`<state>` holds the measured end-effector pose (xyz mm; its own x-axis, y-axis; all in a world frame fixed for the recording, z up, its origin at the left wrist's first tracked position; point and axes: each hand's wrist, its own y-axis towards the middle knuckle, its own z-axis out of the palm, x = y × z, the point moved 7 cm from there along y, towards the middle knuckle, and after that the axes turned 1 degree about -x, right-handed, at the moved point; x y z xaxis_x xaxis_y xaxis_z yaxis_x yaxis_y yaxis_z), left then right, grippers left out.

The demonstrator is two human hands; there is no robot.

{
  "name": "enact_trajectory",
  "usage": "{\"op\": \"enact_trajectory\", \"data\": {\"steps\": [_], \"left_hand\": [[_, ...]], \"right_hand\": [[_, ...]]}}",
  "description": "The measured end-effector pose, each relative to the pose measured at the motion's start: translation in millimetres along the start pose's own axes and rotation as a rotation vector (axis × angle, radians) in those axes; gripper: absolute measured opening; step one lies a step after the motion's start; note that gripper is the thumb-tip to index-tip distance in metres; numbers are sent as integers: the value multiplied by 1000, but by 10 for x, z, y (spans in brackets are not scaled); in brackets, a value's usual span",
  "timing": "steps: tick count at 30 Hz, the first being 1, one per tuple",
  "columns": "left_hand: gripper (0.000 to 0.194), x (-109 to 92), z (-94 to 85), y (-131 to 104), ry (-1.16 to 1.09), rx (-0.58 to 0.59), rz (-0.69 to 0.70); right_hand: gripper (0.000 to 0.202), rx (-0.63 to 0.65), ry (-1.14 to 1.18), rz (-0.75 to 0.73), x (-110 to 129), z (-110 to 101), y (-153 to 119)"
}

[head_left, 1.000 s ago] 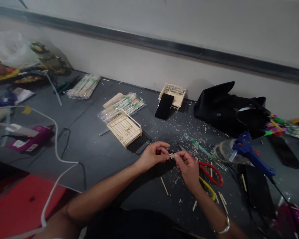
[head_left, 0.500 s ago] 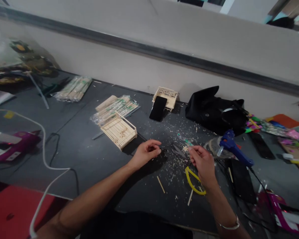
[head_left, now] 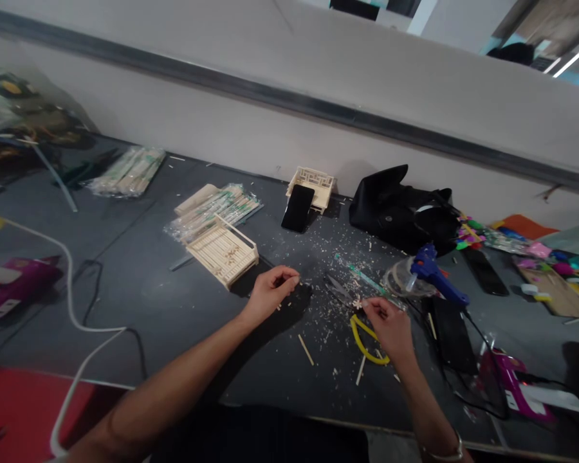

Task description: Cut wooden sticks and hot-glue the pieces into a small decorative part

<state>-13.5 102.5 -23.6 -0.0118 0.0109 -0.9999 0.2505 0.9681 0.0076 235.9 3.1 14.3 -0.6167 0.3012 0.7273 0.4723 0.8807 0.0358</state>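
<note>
Hands have parted: right hand [head_left: 390, 325], fingers pinched on the small stick cross [head_left: 357, 301], carries it toward the scissors [head_left: 354, 315]; left hand [head_left: 269, 292] seems curled shut, empty, near the surface [head_left: 174, 302].

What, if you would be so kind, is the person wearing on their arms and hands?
Both forearms are bare, with no sleeves in view, and neither the left hand nor the right hand wears a glove. A slim silver-coloured metal bangle circles the right wrist. No rings are discernible.

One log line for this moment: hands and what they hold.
left hand: curled, over table | right hand: pinching small stick cross | yellow-handled scissors: beside right hand
</note>
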Motion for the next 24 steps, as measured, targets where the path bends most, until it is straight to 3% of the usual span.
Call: {"op": "enact_trajectory", "data": {"steps": [8,17,24], "left_hand": [[22,4,14,15,47,17,-9],[17,12,19,7,30,10,-3],[18,-62,-107,23,50,-107,45]], "right_hand": [[45,13,-70,-111,-20,186,-129],[42,-57,-214,-199,-44,200,-153],[44,-74,-194,-233,20,140,-194]]}}
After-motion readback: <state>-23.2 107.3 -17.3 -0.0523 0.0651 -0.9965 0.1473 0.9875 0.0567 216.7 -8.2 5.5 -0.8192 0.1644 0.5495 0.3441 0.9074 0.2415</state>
